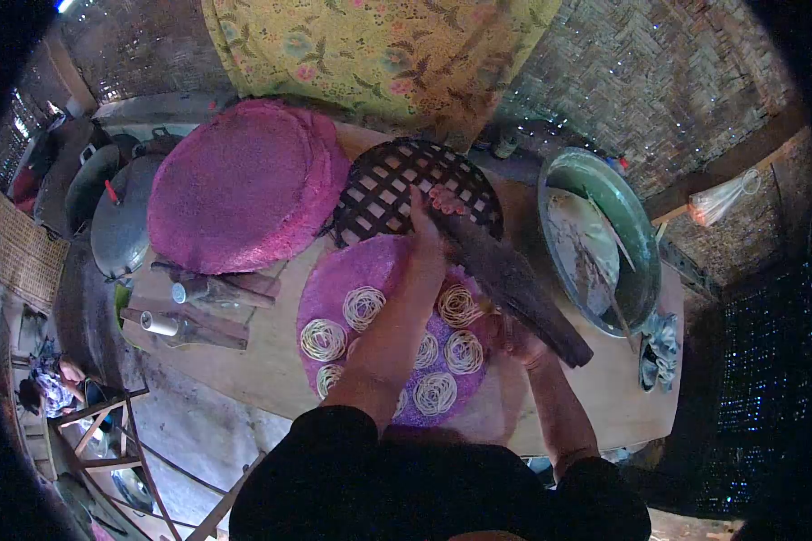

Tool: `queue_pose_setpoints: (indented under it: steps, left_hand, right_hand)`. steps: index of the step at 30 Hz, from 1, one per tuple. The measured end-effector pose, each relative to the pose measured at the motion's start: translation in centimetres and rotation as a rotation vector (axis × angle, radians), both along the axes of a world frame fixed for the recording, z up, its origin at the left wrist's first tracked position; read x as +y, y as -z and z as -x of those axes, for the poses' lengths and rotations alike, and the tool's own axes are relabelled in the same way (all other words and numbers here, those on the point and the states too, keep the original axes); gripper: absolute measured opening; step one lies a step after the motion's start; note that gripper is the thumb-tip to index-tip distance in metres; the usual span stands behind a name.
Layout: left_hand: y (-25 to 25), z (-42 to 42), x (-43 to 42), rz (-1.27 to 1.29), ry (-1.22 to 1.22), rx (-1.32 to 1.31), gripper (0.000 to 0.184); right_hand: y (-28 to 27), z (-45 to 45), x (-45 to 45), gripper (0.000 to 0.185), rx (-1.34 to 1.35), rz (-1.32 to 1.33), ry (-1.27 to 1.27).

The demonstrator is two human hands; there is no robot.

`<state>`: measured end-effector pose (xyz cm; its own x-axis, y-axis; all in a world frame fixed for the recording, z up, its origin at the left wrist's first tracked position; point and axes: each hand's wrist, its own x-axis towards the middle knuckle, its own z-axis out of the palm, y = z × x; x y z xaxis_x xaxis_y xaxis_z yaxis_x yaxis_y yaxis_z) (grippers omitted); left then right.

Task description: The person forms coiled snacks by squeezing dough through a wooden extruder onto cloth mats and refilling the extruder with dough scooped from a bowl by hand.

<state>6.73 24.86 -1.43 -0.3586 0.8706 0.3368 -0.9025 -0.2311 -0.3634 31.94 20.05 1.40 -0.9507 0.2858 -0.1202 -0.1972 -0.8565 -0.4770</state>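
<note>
A long, dark wooden tool [514,279] slants over the right side of a round pink-purple mat [343,275]. My left hand [430,221] is closed around its far end, somewhat blurred. Close to the near end, my right hand [519,343] grips it from below, with some fingers hidden behind the wood. Several coiled nests of pale noodle-like strands [436,394] lie on the mat beneath my arms. One more nest [460,307] sits right beside the wood. My left forearm covers part of the mat and some nests.
A pile of pink round mats [235,185] stands at the left back, beside a black lattice tray [383,185]. To the right is a large metal basin [645,234] with pale contents. Glass bottles [216,334] lie on the left. Another person [54,374] is at far left.
</note>
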Motion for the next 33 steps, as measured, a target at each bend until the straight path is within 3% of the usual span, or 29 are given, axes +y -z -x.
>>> queue_pose_setpoints:
  steps: [2,4,5,6,8,9,14,16,20,21,22,23,25,27,29,33]
  left_hand:
    - [1.4,0.8,0.4,0.014,-0.097,0.021,0.039]
    - [2.2,2.9,1.0,0.135,-0.356,0.133,0.04]
    - [2.3,3.5,1.0,0.135,-0.352,0.13,0.04]
    - [1.0,4.1,0.3,0.194,-0.365,0.142,0.039]
    - [-1.5,5.1,-0.5,0.256,-0.375,0.153,0.038]
    - [-2.7,5.6,-0.6,0.163,-0.333,0.153,0.038]
    - [-8.3,7.6,-2.5,-0.047,-0.131,0.177,0.039]
    - [-9.9,8.9,-3.1,-0.123,-0.057,0.241,0.055]
    - [-11.0,11.3,-4.1,-0.163,-0.164,0.471,0.046]
    - [-10.5,11.5,-4.0,0.031,-0.226,0.482,0.048]
    - [-9.8,11.7,-3.8,0.224,-0.288,0.49,0.051]
    - [-8.5,12.0,-3.6,0.223,-0.29,0.49,0.051]
    - [-5.3,12.9,-3.1,0.552,-0.279,0.321,0.068]
    - [-1.7,13.9,-3.0,0.448,-0.229,0.266,0.068]
    - [-1.1,14.7,-3.7,0.384,-0.216,0.222,0.068]
    - [-3.7,17.3,-4.5,0.39,-0.386,0.367,0.066]
  right_hand:
    - [1.5,-0.2,0.7,0.074,0.032,-0.079,0.017]
    - [4.2,-1.2,2.4,0.065,-0.275,-0.357,-0.121]
    - [5.6,-1.4,2.9,0.063,-0.377,-0.447,-0.172]
    - [7.6,-1.7,2.8,0.053,-0.625,-0.48,0.049]
    - [8.6,-1.0,1.9,0.044,-0.872,-0.502,0.275]
    - [8.7,-0.3,1.6,0.045,-0.907,-0.491,0.312]
    - [4.2,4.1,1.1,0.05,-0.572,-0.332,0.117]
    - [-1.0,4.7,1.7,0.053,-0.472,-0.357,-0.035]
    - [-12.0,6.3,3.0,0.059,-0.557,-0.629,-0.3]
    - [-12.8,6.7,3.2,0.061,-0.621,-0.676,-0.329]
    - [-12.9,7.3,3.5,0.063,-0.705,-0.722,-0.348]
    - [-12.1,7.8,3.7,0.064,-0.776,-0.742,-0.358]
    - [-10.3,9.1,4.3,0.072,-0.99,-0.795,-0.388]
    - [-8.5,10.2,4.3,0.072,-1.032,-0.868,-0.337]
    - [-8.2,11.3,4.2,0.074,-1.071,-0.936,-0.29]
    - [-9.6,12.8,3.4,0.074,-1.058,-1.08,-0.298]
